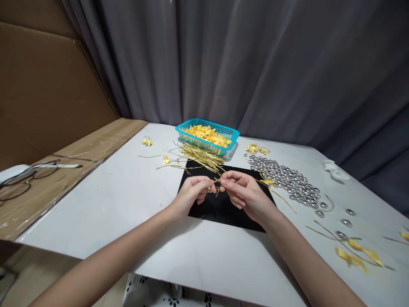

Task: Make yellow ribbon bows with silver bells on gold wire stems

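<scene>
My left hand (pixel 195 190) and my right hand (pixel 242 189) meet over a black mat (pixel 220 214), fingertips almost touching. Both are closed in a pinch on a thin gold cord (pixel 217 181), whose short ends cross between them. A small shiny piece shows under my left fingertips, too small to make out. Just beyond the hands lies a bundle of gold cords (pixel 202 156), partly over the mat's far edge. A loose yellow bow (pixel 166 160) rests left of the bundle. Another yellow bow (pixel 267 182) sits right of my right hand, by a long cord.
A blue basket (pixel 235 135) of yellow bows (pixel 207 134) stands at the back. To the right spread many silver oval pieces (pixel 287 179), with bows and cords (pixel 353 260) nearer. Eyeglasses (pixel 44 170) lie on cardboard (pixel 28 204) at left. A grey curtain (pixel 255 64) hangs behind.
</scene>
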A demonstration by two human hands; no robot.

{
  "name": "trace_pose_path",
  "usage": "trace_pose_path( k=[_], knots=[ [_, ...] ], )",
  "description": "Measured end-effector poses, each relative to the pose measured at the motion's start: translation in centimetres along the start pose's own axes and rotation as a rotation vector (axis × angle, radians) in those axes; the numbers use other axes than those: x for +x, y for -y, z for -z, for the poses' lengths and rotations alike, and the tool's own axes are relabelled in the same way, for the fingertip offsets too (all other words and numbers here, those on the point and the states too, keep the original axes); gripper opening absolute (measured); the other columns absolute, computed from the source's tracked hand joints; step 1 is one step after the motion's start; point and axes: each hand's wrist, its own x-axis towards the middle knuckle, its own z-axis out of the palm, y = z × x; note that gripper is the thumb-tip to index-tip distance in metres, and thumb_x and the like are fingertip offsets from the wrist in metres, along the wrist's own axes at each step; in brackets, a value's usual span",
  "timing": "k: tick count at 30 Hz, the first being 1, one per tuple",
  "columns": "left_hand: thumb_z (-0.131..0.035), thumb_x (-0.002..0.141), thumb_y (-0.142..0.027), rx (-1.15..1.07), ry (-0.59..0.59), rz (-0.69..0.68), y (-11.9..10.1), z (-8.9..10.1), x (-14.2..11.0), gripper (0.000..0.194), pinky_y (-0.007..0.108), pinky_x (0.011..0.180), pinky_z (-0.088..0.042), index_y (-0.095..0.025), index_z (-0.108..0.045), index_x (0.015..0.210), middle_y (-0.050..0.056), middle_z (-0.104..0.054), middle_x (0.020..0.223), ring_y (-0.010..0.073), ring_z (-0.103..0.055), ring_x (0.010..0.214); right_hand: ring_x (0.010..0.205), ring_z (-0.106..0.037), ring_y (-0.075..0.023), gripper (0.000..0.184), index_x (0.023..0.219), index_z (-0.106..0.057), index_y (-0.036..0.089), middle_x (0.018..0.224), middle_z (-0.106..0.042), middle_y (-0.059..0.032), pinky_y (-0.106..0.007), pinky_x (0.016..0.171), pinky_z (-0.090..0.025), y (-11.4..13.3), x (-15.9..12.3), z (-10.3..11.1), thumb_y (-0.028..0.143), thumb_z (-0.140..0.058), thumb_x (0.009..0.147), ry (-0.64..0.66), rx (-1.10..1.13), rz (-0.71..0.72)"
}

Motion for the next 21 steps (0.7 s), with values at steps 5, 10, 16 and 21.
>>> trace_pose_path(
  k=[5, 10, 16, 21],
  knots=[
    [-0.051, 0.07, -0.027, 0.079, -0.043, 0.018, -0.1, 0.0, 0.1, 0.022, 0.021, 0.041, -0.017, -0.015, -0.054, 0.053, -0.009, -0.02, 0.042, 0.0055, -0.017, 0.041, 0.035, -0.026, 0.0015, 0.032, 0.097, -0.055, 0.018, 0.063, -0.052, 0.0066, -0.013, 0.032, -0.022, -0.1, 0.0, -0.6, 0.032, -0.07, 0.072, -0.011, 0.009, 0.043],
    [-0.047, 0.066, -0.024, 0.105, -0.009, 0.069, -0.4, 0.0, 0.2, 0.02, 0.021, 0.04, -0.017, -0.015, -0.053, 0.049, -0.009, -0.02, 0.041, 0.0049, -0.017, 0.04, 0.04, -0.02, -0.0006, 0.038, 0.104, -0.048, 0.022, 0.06, -0.039, 0.0097, -0.013, 0.034, -0.023, -0.4, -0.2, -1.1, 0.03, -0.068, 0.073, 0.015, 0.126, 0.061],
    [-0.049, 0.069, -0.028, 0.184, -0.027, 0.048, -0.4, 0.0, 0.1, 0.021, 0.022, 0.039, -0.018, -0.014, -0.059, 0.057, -0.01, -0.024, 0.039, 0.0052, -0.019, 0.038, 0.038, -0.024, -0.0013, 0.041, 0.106, -0.042, 0.023, 0.062, -0.045, 0.0085, -0.014, 0.033, -0.022, -1.1, -0.1, -1.9, 0.036, -0.066, 0.075, -0.043, 0.078, 0.109],
    [-0.049, 0.07, -0.03, 0.206, -0.019, 0.052, -0.5, -0.2, 0.1, 0.018, 0.022, 0.038, -0.018, -0.016, -0.057, 0.062, -0.01, -0.026, 0.039, 0.0058, -0.021, 0.036, 0.039, -0.025, -0.0008, 0.043, 0.109, -0.038, 0.026, 0.069, -0.046, 0.0079, -0.013, 0.034, -0.025, -1.8, 0.0, -2.1, 0.038, -0.064, 0.077, -0.099, 0.057, 0.145]
  ],
)
